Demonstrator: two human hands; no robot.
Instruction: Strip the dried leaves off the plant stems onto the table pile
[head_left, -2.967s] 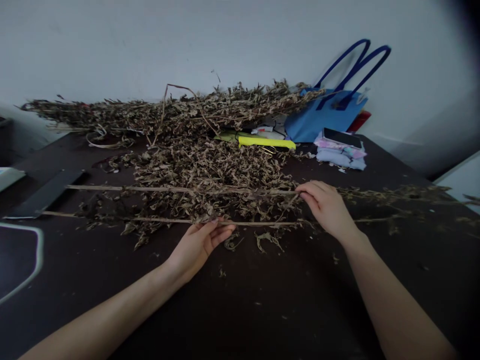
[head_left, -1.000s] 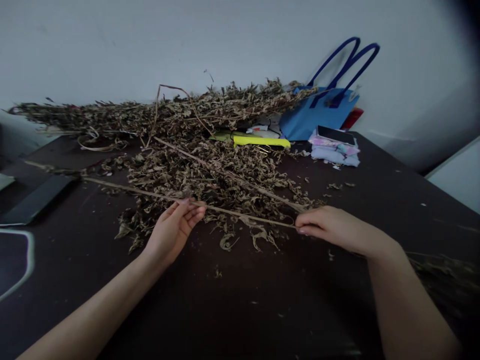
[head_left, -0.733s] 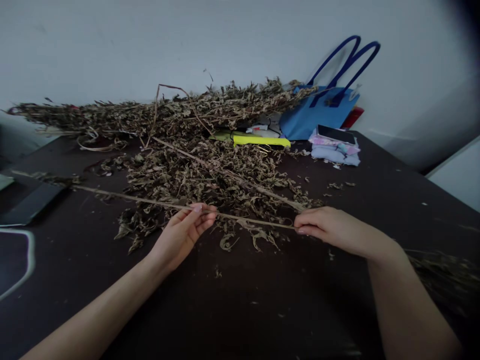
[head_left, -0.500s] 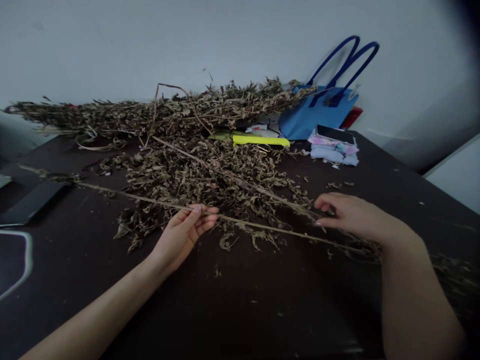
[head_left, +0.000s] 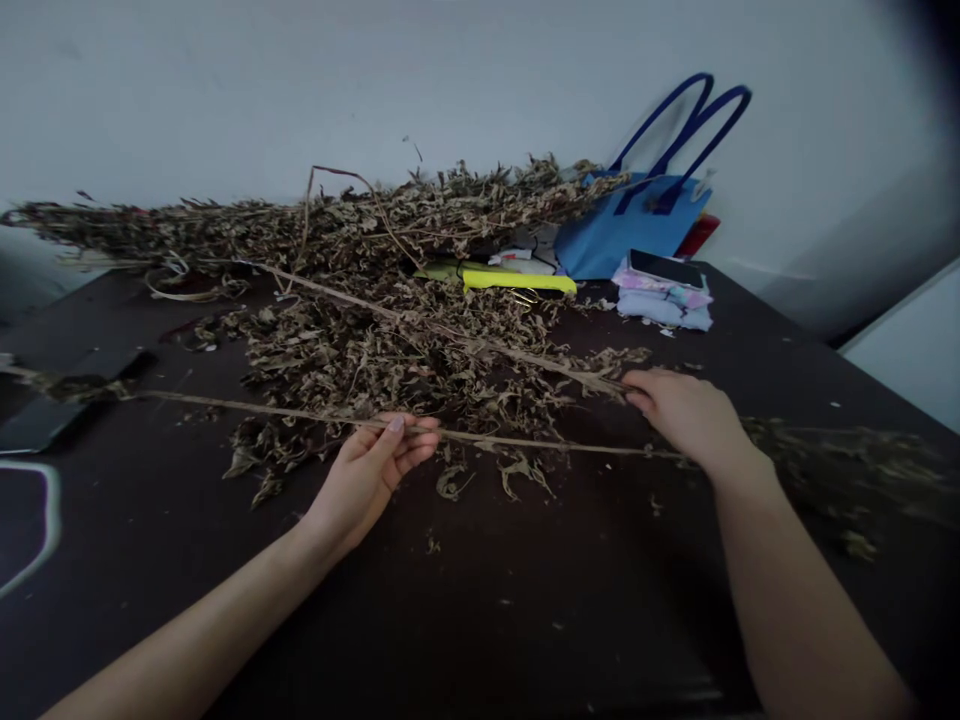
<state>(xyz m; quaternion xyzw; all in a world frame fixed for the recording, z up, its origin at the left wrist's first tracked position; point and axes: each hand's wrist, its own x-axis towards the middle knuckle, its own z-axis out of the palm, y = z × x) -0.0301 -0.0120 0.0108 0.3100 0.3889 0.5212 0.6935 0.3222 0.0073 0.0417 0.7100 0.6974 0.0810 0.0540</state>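
Note:
My left hand [head_left: 382,460] pinches a long dried plant stem [head_left: 525,443] between thumb and fingers. This stem crosses the table from the left edge and passes under my right wrist. Leafy dried growth [head_left: 847,470] lies at the far right. My right hand [head_left: 686,415] is closed at the near end of a bundle of bare dried stalks [head_left: 487,345]; its fingertips are partly hidden. The bundle slants over a loose pile of crumpled dry leaves [head_left: 337,350].
Against the wall lies a thick heap of dried leafy plants [head_left: 262,230]. A blue bag [head_left: 630,230], a yellow object [head_left: 517,281] and a phone [head_left: 664,268] on folded cloth [head_left: 660,305] stand behind. At left are a dark flat object [head_left: 45,420] and a white cable [head_left: 52,520].
My right hand has closed on the stalk bundle's end, and the bundle has shifted up and left. The stem in my left hand has levelled out, its left end lower.

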